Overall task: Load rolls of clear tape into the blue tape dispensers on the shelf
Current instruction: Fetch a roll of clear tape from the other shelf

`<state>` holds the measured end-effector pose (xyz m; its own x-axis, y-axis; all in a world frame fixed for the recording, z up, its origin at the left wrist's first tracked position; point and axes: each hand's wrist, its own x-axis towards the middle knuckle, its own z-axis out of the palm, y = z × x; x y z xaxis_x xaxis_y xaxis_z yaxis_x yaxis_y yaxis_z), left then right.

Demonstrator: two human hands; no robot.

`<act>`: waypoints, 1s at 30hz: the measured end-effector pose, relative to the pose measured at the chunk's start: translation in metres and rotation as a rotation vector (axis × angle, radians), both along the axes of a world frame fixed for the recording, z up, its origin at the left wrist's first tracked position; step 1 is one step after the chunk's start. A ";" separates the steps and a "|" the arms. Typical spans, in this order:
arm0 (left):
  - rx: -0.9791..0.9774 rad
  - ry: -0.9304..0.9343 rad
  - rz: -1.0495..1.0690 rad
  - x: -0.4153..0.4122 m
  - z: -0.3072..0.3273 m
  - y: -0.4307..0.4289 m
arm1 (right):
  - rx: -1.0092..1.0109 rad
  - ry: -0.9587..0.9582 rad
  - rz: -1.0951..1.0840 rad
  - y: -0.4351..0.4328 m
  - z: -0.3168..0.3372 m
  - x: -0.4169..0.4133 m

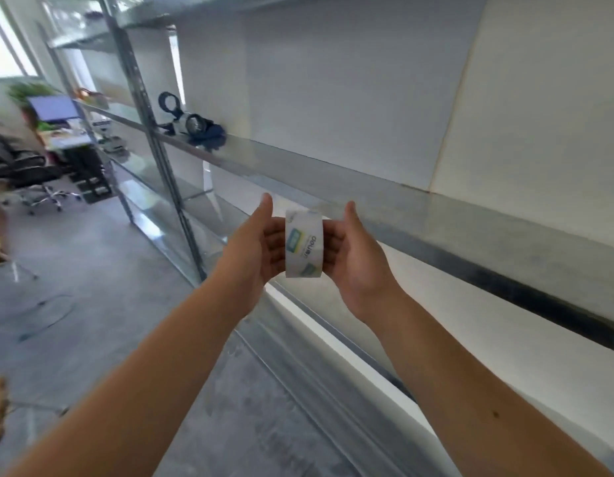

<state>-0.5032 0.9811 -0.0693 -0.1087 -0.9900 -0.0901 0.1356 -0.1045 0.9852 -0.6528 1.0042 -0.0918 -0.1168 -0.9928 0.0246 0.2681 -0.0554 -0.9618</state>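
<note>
Both my bare forearms reach forward from the bottom of the view, and between my palms I hold one roll of clear tape (pixel 304 243), edge-on to me, its wrapper printed with green and blue labels and some lettering. My left hand (pixel 254 249) cups the roll's left face, fingers curled in against it and thumb pointing up; my right hand (pixel 353 256) presses the opposite face the same way, thumb raised, so the roll is pinched between the two. I hold it in the air just in front of the grey metal shelf (pixel 436 215), slightly below its front lip and not touching it. Below my arms lie the lower shelf boards and the grey floor (pixel 92 270). Further along that same shelf, well to the left of the roll and beside the upright post (pixel 150 132), the blue tape dispensers (pixel 195 127) sit in a small cluster on the board; they are too blurred for me to count or to see whether any is loaded. Far off at the left stand a table (pixel 68 141) with a monitor (pixel 54 108) and a black office chair (pixel 27 166).
</note>
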 end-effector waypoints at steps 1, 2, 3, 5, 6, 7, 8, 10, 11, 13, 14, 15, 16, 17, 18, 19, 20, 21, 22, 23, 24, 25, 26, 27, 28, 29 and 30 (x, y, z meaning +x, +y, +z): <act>-0.001 0.014 0.040 0.018 0.000 -0.003 | 0.001 0.001 0.036 -0.008 0.001 0.017; -0.004 0.028 0.078 0.036 0.001 -0.005 | 0.001 0.005 0.080 -0.016 0.002 0.035; -0.005 0.037 0.117 0.054 0.001 -0.008 | 0.000 0.011 0.125 -0.023 0.002 0.053; -0.005 0.050 0.187 0.093 0.002 -0.012 | -0.008 0.021 0.196 -0.037 0.004 0.092; -0.008 0.056 0.219 0.112 0.003 -0.014 | -0.012 0.019 0.220 -0.044 0.005 0.112; -0.012 0.061 0.250 0.132 0.004 -0.016 | -0.018 0.019 0.242 -0.050 0.007 0.132; -0.015 0.069 0.277 0.151 0.005 -0.018 | -0.025 0.028 0.269 -0.055 0.009 0.153; -0.028 0.080 0.326 0.190 0.007 -0.021 | -0.039 0.053 0.331 -0.065 0.012 0.192; -0.033 0.085 0.352 0.209 0.008 -0.023 | -0.045 0.057 0.361 -0.071 0.013 0.211; -0.038 0.102 0.403 0.246 0.008 -0.028 | -0.062 0.059 0.417 -0.083 0.014 0.248; -0.039 0.109 0.425 0.262 0.008 -0.030 | -0.067 0.066 0.436 -0.089 0.015 0.266; -0.043 0.111 0.446 0.279 0.008 -0.033 | -0.069 0.073 0.449 -0.095 0.015 0.283; -0.048 0.108 0.464 0.294 0.009 -0.035 | -0.069 0.080 0.460 -0.100 0.016 0.300; -0.054 0.102 0.482 0.307 0.009 -0.038 | -0.068 0.085 0.471 -0.106 0.016 0.315; -0.062 0.097 0.496 0.320 0.010 -0.040 | -0.069 0.090 0.488 -0.111 0.015 0.329; -0.068 0.090 0.508 0.330 0.010 -0.042 | -0.069 0.093 0.504 -0.116 0.015 0.341; -0.074 0.077 0.518 0.339 0.011 -0.044 | -0.071 0.095 0.517 -0.122 0.014 0.352; -0.084 0.056 0.523 0.347 0.012 -0.047 | -0.077 0.097 0.526 -0.128 0.014 0.361; -0.092 0.040 0.524 0.354 0.012 -0.051 | -0.085 0.100 0.533 -0.134 0.014 0.369; -0.096 0.032 0.525 0.361 0.012 -0.055 | -0.093 0.103 0.535 -0.139 0.014 0.377; -0.097 0.026 0.526 0.368 0.012 -0.060 | -0.098 0.109 0.534 -0.145 0.014 0.385; -0.098 0.019 0.527 0.375 0.012 -0.066 | -0.102 0.113 0.534 -0.151 0.013 0.392; -0.095 0.013 0.528 0.381 0.012 -0.072 | -0.105 0.116 0.535 -0.157 0.011 0.398; -0.090 0.009 0.529 0.386 0.011 -0.079 | -0.109 0.118 0.537 -0.164 0.009 0.404; -0.084 0.006 0.532 0.391 0.010 -0.087 | -0.114 0.124 0.540 -0.172 0.008 0.409; -0.079 0.002 0.537 0.396 0.008 -0.096 | -0.117 0.134 0.544 -0.180 0.006 0.415; -0.074 -0.001 0.543 0.401 0.006 -0.105 | -0.117 0.147 0.550 -0.189 0.004 0.420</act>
